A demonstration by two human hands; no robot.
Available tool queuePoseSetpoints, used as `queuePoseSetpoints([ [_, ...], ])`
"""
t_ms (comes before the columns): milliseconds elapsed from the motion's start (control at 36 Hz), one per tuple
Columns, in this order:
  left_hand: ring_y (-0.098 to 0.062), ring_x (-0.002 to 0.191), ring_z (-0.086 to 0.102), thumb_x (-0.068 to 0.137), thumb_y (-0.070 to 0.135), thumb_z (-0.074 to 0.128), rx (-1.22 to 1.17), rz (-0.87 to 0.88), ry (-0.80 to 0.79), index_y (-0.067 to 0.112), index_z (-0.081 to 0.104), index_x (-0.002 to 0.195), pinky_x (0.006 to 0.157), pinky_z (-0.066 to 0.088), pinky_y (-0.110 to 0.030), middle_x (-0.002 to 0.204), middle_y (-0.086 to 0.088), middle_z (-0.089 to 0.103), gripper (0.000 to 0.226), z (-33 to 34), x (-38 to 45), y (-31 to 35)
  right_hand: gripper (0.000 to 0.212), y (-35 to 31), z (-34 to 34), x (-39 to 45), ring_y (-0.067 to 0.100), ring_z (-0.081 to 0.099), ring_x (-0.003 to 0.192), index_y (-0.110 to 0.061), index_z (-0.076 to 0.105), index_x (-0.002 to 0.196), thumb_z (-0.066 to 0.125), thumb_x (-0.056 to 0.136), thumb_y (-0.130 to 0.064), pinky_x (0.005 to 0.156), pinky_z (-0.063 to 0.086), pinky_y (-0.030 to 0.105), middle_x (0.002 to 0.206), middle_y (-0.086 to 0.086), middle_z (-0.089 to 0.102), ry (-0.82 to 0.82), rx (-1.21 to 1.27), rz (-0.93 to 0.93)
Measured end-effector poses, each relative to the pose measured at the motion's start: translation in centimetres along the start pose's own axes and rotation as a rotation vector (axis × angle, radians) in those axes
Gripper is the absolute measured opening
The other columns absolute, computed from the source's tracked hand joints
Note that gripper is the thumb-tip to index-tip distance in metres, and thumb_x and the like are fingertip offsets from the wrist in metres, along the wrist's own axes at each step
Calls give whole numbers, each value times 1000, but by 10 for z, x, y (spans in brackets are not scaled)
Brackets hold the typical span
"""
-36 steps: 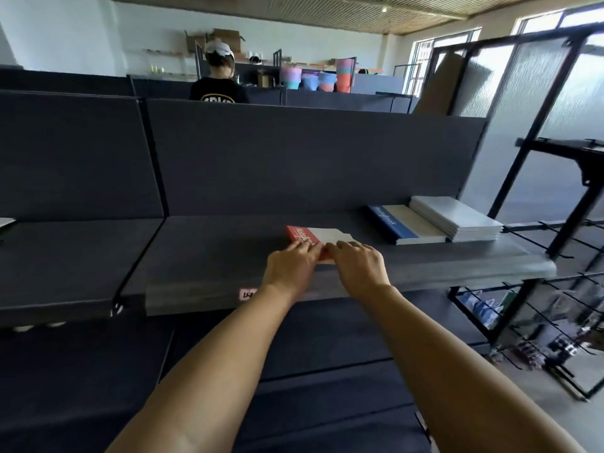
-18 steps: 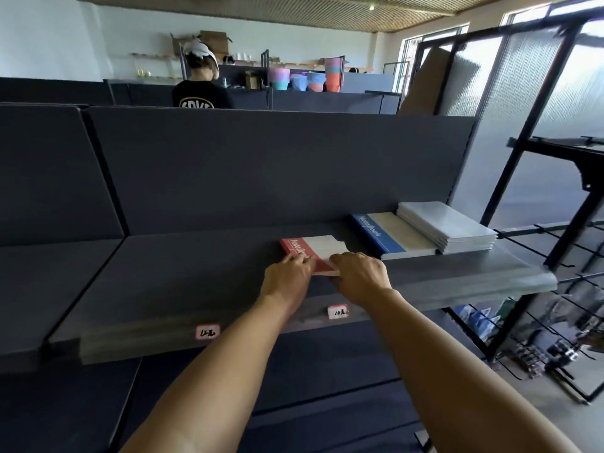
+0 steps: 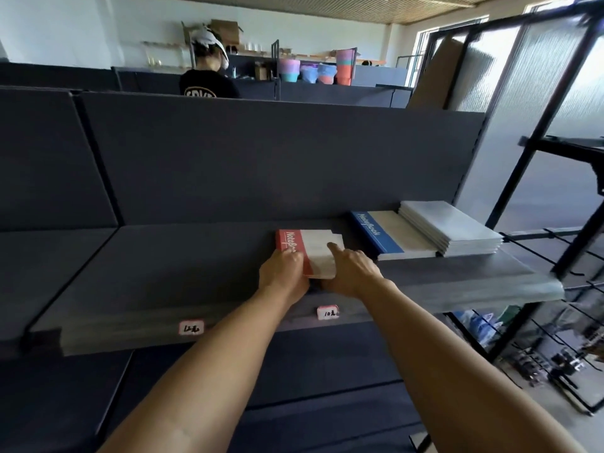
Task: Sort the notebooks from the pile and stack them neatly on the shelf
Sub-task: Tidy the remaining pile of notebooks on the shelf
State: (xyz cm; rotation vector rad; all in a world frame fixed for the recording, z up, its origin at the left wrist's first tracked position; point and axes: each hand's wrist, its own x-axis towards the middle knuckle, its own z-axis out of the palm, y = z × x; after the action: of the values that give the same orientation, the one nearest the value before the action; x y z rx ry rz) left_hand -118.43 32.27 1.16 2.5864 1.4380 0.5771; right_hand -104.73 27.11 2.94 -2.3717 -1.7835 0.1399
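Here the dark grey shelf (image 3: 183,276) fills most of the view, with a dark back panel (image 3: 261,158) rising behind it. Toward the shelf's right end lies a stack of grey notebooks (image 3: 452,228), and touching its left side is a blue-spined notebook pile (image 3: 389,237) with a white cover. Left of that blue pile, a little apart from it, lies the red notebook stack (image 3: 302,248), flat on the shelf near the front edge, its red spine band to the left and white cover to the right. The left hand (image 3: 282,276) has its fingers curled against the near left corner of the red stack, on the red band. The right hand (image 3: 351,273) rests at the stack's near right corner, forefinger stretched out flat on the white cover and the other fingers bent along the edge. On the shelf's front lip, below the hands, sit two small white price labels (image 3: 327,312), one under the red stack and one further left.
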Motion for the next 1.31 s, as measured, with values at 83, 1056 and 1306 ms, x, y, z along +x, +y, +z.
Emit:
queuePoseSetpoints([
  [83, -25, 115, 53, 90, 20, 60, -32, -2, -25, 14, 56, 125, 90, 48, -37, 129, -4, 56, 36, 2, 2, 0, 100, 2, -1, 1, 33, 40, 123, -23, 22, 145, 68, 69, -67, 91, 42, 43, 133, 8, 50, -85, 42, 28],
  [1056, -12, 78, 63, 84, -14, 46, -1292, -434, 138, 25, 63, 92, 53, 47, -25, 86, 5, 67, 43, -26, 53, 17, 34, 11, -24, 32, 33, 57, 100, -3, 52, 118, 43, 86, 2, 84, 53, 44, 111, 16, 59, 249, 859, 422],
  [1306, -16, 97, 55, 91, -4, 45, -1018, -387, -5, 19, 47, 128, 77, 46, -26, 113, -1, 60, 44, 2, 36, 16, 38, 11, -8, 23, 34, 51, 117, 1, 40, 132, 40, 94, -5, 89, 42, 37, 130, 19, 52, 112, 654, 447],
])
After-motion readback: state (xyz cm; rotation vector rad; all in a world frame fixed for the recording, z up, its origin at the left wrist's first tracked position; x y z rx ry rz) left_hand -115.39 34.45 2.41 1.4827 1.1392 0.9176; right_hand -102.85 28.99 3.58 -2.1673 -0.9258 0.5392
